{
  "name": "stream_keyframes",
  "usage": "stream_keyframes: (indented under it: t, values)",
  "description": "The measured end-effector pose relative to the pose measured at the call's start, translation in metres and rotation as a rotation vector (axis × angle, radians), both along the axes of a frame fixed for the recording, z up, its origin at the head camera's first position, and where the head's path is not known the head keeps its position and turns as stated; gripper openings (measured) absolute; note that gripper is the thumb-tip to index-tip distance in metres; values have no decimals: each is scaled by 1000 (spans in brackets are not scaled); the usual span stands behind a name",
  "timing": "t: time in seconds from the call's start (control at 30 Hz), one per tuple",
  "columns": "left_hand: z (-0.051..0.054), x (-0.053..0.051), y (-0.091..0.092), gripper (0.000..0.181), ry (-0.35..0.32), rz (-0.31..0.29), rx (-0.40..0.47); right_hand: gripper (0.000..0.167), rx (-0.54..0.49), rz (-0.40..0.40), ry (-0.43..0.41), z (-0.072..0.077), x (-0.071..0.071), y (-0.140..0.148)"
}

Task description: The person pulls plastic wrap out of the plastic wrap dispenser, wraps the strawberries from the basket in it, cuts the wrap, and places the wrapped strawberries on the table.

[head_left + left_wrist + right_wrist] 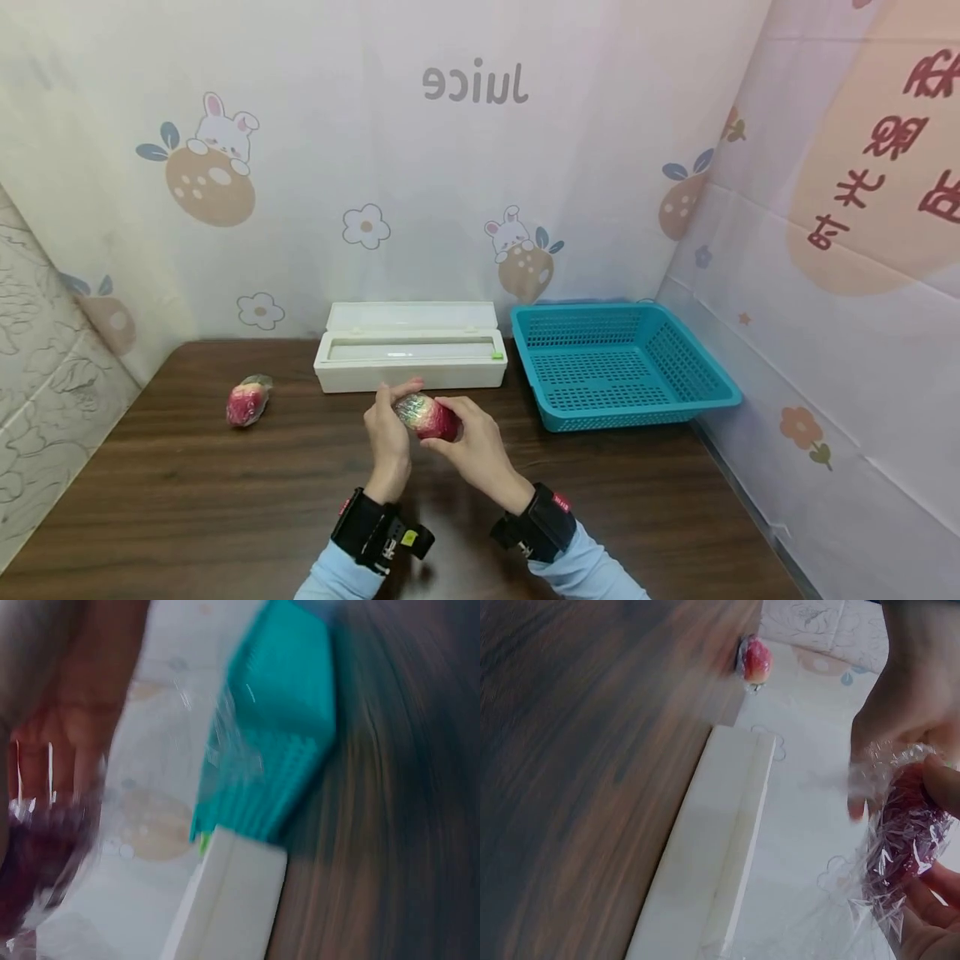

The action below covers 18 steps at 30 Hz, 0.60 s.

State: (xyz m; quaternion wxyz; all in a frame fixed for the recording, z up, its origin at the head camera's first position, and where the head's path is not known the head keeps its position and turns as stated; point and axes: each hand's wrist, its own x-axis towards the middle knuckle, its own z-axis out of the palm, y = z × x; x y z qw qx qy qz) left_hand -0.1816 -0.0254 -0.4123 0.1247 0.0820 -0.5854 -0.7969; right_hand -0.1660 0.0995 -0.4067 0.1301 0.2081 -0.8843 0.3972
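Note:
A red and pale-yellow fruit point(429, 416) wrapped in cling film point(889, 851) is held above the table, in front of a white cling film dispenser box point(411, 375). My right hand point(480, 442) grips the fruit's right end between thumb and fingers. Beside its left end is my left hand point(390, 442), with fingers fairly straight against the film. Loose, crinkled film trails off the fruit in the right wrist view. The left wrist view is blurred, with the dark red fruit point(45, 862) at its left edge.
A second wrapped fruit point(248, 401) lies on the brown table point(187, 500) at the left. The dispenser's lid point(412, 315) is raised, and a green slider point(497, 356) sits at its right end. A blue-green basket point(551, 417) stands at the back right, near the patterned wall.

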Motion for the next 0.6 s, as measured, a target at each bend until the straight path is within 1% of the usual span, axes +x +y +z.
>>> stream_keyframes:
  t: [0.1, 0.13, 0.2, 0.3, 0.4, 0.53, 0.6]
  values:
    - [-1, 2, 2, 59, -70, -67, 253, 57, -37, 13, -25, -1, 3, -3]
    - [-2, 3, 2, 59, -83, -92, 318, 57, -48, 17, -35, -1, 4, -3]
    - [-2, 4, 3, 58, -98, -131, 409, 57, -64, 18, -51, -2, 5, -5]
    - [-2, 6, 3, 55, -109, -164, 494, 57, -100, 14, -65, -3, 7, -7]
    - [-1, 8, 5, 51, -120, -174, 557, 57, -121, 0, -47, -6, 10, -10]
    - [1, 9, 9, 48, -121, -142, 644, 56, -130, -24, -21, -8, 12, -14]
    - [1, 10, 10, 48, -117, -133, 674, 56, -132, -30, -16, -8, 13, -16]
